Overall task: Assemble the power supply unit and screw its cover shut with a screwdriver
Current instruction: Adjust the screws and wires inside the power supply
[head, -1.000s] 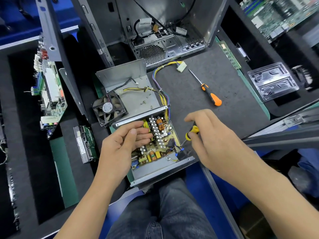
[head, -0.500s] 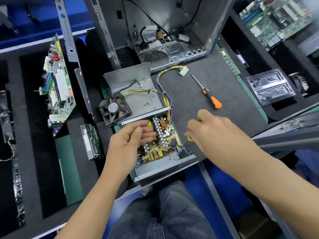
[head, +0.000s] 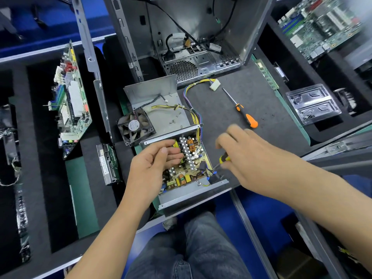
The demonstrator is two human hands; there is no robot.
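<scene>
The open power supply case (head: 191,193) lies at the table's near edge, its circuit board (head: 191,164) exposed. My left hand (head: 155,162) rests on the board's left part, fingers partly bent over the components. My right hand (head: 247,156) grips a yellow-and-black screwdriver (head: 222,159) whose tip points down at the board's right corner. The grey metal cover (head: 159,105) lies behind the case with a black fan (head: 135,127) beside it, several loose screws (head: 175,119) on it and a yellow wire bundle (head: 193,115) across it.
A second screwdriver with an orange handle (head: 246,115) lies on the dark mat to the right. An open computer chassis (head: 191,43) stands at the back. Motherboards (head: 69,99) sit left and far right; a clear plastic tray (head: 314,105) lies right.
My right hand has shifted a little over the board's right corner with the screwdriver still in it. My left hand stays on the board. The camera view has moved slightly.
</scene>
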